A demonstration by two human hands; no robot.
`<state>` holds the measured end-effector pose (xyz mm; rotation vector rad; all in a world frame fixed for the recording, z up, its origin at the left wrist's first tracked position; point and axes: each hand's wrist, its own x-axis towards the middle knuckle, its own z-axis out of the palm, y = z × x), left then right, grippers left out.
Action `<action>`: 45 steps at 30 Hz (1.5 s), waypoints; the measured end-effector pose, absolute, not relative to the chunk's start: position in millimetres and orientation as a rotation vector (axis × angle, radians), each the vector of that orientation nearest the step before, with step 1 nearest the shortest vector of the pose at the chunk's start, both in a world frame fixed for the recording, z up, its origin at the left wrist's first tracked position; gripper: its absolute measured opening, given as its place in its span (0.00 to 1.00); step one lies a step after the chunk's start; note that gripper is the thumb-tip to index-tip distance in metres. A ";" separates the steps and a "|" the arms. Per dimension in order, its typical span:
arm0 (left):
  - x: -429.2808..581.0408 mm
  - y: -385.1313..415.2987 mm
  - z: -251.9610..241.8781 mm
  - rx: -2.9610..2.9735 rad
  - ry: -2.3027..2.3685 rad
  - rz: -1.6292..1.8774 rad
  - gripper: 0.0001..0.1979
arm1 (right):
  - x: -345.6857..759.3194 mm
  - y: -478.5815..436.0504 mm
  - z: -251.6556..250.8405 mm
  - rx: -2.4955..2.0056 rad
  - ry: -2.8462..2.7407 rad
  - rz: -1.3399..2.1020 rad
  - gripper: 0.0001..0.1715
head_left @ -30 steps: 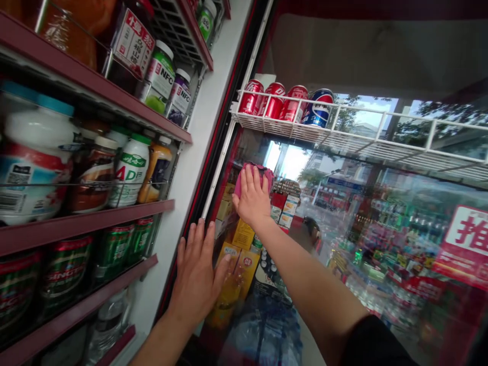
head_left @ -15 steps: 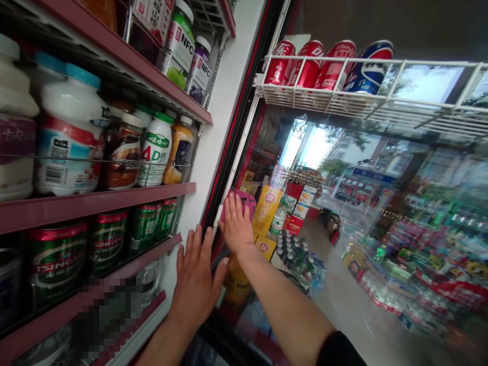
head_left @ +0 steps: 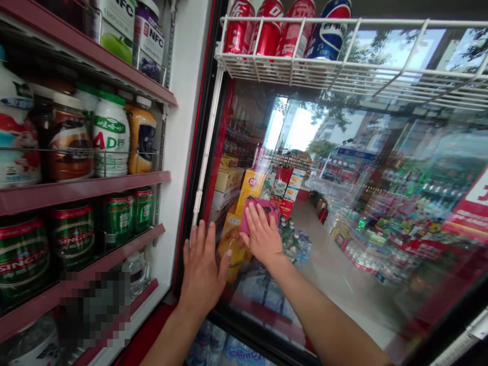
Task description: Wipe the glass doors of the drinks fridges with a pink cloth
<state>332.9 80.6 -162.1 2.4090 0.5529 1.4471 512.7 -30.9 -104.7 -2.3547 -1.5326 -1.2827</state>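
1. Head view: the right hand [head_left: 261,236] is lying open, fingers spread and not clenched, pressing a pink cloth [head_left: 263,206] flat against the glass door [head_left: 343,244] of a drinks cooler. The cloth looks soft, light and floppy, and could slip on smooth glass, so the whole palm seems the best hold.
2. The left hand [head_left: 203,269] is resting open and empty on the glass, just beside the white door bar [head_left: 202,168].
3. Left of the hands, shelves [head_left: 84,195] are carrying green Tsingtao cans [head_left: 72,236]; above the hands, a wire rack [head_left: 290,66] is holding red cola cans [head_left: 238,33] and a Pepsi can [head_left: 328,38].
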 end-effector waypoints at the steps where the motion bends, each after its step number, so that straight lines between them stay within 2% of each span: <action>1: 334.2 77.2 -161.8 2.406 0.536 1.442 0.42 | 515.8 -48.2 -107.0 -2.380 -1.479 -1.327 0.49; 6: 337.0 67.1 -165.0 2.394 0.484 1.405 0.41 | 530.3 -129.3 -119.6 -2.408 -1.212 -1.566 0.50; 10: 337.1 68.5 -170.7 2.387 0.497 1.392 0.42 | 529.1 -145.5 -124.6 -2.375 -1.071 -1.631 0.55; 14: 336.8 72.9 -175.2 2.388 0.507 1.380 0.43 | 515.3 -100.6 -120.3 -2.414 -1.026 -1.511 0.51; 17: 333.2 78.4 -179.1 2.407 0.526 1.373 0.43 | 502.5 -43.0 -113.9 -2.429 -1.212 -1.322 0.47; 20: 326.2 87.1 -184.1 2.428 0.558 1.371 0.42 | 490.9 21.2 -108.1 -2.367 -1.427 -1.174 0.49; 24: 318.9 98.2 -186.1 2.434 0.603 1.410 0.41 | 483.1 88.8 -104.1 -2.250 -1.627 -1.153 0.46; 27: 319.0 99.0 -181.2 2.430 0.627 1.429 0.40 | 485.3 104.2 -102.0 -2.212 -1.694 -1.199 0.42; 37: 336.8 58.0 -166.3 2.457 0.481 1.434 0.41 | 513.1 0.8 -100.5 -2.208 -1.654 -1.229 0.47; 45: 356.3 3.6 -157.3 2.458 0.337 1.393 0.41 | 540.1 -134.7 -104.7 -2.325 -1.344 -1.464 0.51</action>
